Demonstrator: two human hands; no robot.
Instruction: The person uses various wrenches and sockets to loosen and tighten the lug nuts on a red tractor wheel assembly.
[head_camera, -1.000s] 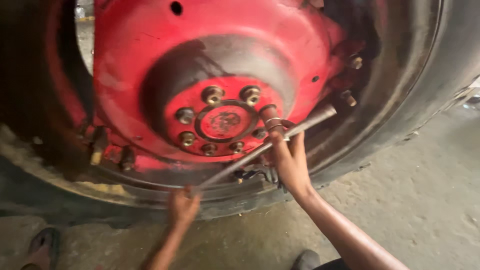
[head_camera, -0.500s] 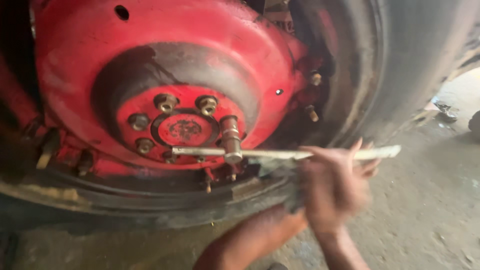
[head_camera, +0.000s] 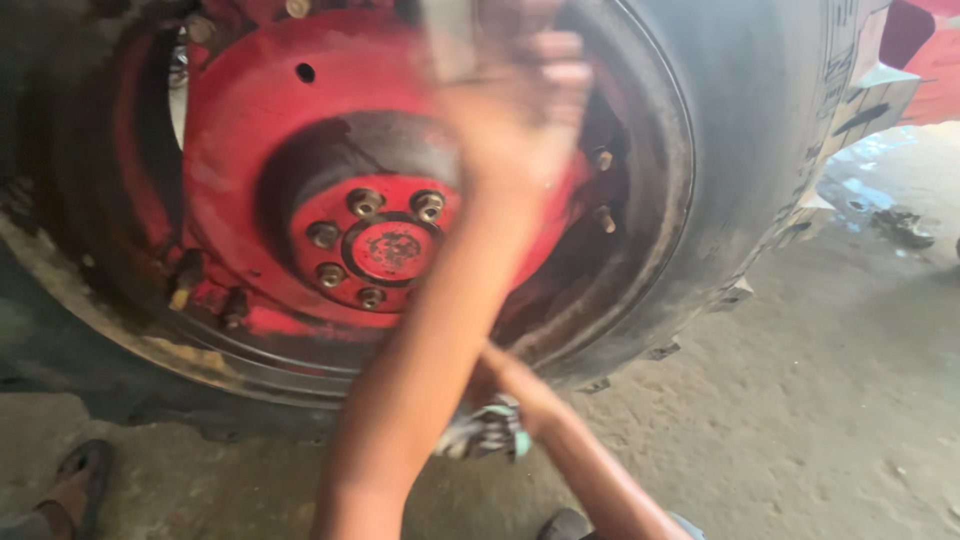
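Dusty grey concrete floor fills the lower part of the view, with a sandalled foot at the bottom left edge and a dark shoe tip at the bottom centre. Nearest the camera, two bare forearms rise from the bottom edge. One arm runs steeply upward across the middle, heavily blurred, and ends in a hand raised in front of the upper part of the wheel; its fingers seem curled, but the blur hides whether it grips anything, and I cannot tell which of the person's hands it is. The second forearm passes low behind the first, and its hand is hidden; a smeared grey-and-teal object shows just where the two arms cross, too blurred to name. Behind the arms stands a large red wheel disc, dirty and oil-stained. Its hub sits at centre, ringed by lug nuts, just left of the raised arm. Around the disc runs a dark rim, and beyond it the black tyre. Farthest off, at the top right, a red body panel shows.
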